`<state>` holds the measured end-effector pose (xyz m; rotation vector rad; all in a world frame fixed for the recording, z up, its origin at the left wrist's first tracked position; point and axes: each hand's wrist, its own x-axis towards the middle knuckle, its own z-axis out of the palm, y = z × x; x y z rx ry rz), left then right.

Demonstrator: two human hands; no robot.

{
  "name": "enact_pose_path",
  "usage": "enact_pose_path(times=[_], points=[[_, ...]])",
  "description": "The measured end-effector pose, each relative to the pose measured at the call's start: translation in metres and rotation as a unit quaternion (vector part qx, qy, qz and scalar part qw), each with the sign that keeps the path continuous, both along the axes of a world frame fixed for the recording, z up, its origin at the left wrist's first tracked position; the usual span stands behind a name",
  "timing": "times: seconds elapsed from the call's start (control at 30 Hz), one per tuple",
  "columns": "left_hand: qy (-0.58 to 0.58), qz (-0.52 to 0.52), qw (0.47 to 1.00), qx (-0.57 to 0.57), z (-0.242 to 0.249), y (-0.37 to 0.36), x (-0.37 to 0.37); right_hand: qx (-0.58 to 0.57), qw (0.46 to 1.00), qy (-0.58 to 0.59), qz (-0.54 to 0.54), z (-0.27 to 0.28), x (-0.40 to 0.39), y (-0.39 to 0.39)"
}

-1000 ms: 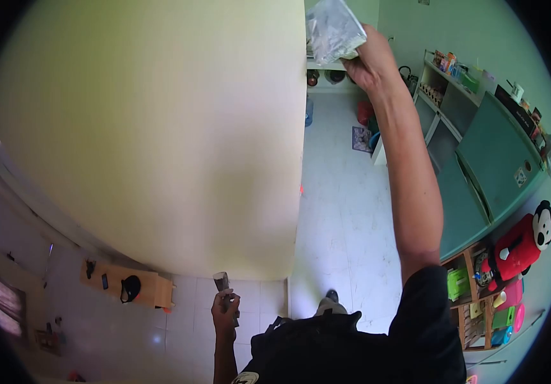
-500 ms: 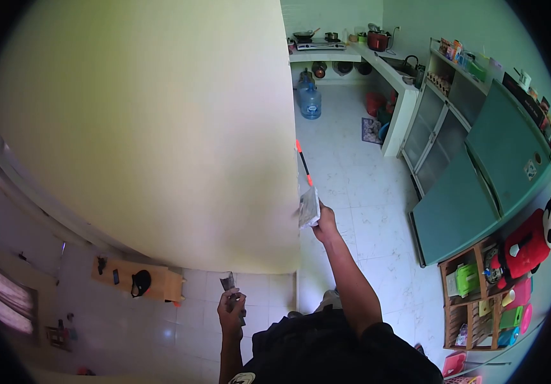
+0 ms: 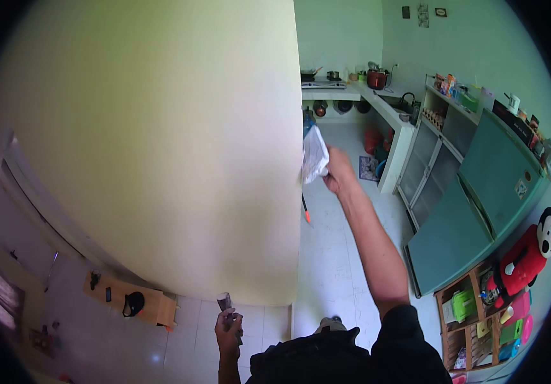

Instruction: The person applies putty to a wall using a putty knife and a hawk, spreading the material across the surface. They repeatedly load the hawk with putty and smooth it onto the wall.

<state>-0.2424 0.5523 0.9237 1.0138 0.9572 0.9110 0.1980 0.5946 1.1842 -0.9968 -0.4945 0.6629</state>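
In my raised right hand [image 3: 339,171] is a plastering trowel [image 3: 315,155], gripped from behind. Its flat, whitish-smeared plate stands close against the end edge of the cream wall [image 3: 224,160]; whether it touches cannot be made out. Lower down, my left hand [image 3: 228,324] is closed around a putty knife [image 3: 224,301], its smeared blade pointing up. That hand is held in front of the wall's lower part, over the tiled floor. Just below the trowel, an orange-and-black stick [image 3: 306,210] shows partly past the wall's edge.
Right of the wall stand a green fridge [image 3: 454,224], a glass-door cabinet [image 3: 427,153] and a wooden shelf [image 3: 470,313] bearing a red plush toy [image 3: 523,262]. Farther back is a kitchen counter [image 3: 395,110]. At lower left, a wooden bench [image 3: 150,308] carries a black cap [image 3: 134,304].
My right hand has moved the trowel upward along the wall's edge. The camera view has tilted up slightly, and my left hand still holds the putty knife low.
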Motion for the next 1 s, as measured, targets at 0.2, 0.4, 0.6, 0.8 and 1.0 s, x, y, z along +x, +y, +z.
enact_pose_path(times=[0.2, 0.4, 0.6, 0.8, 1.0], points=[[-0.018, 0.007, 1.000, 0.015, 0.003, 0.000, 0.000, 0.133, 0.983, -0.114, -0.054, 0.120, 0.006, -0.005], [-0.018, 0.006, 1.000, 0.018, 0.004, 0.000, 0.002, 0.093, 0.869, -0.357, -0.330, 0.137, -0.008, -0.059], [-0.021, 0.014, 0.999, 0.028, 0.005, -0.003, 0.003, 0.117, 0.826, -0.421, -0.357, 0.092, -0.030, -0.020], [-0.024, 0.036, 0.999, 0.031, 0.005, 0.002, 0.004, 0.172, 0.731, -0.569, -0.335, 0.054, -0.061, 0.007], [-0.005, 0.035, 0.998, 0.055, 0.007, 0.006, -0.005, 0.200, 0.842, -0.415, -0.280, 0.003, -0.133, -0.043]])
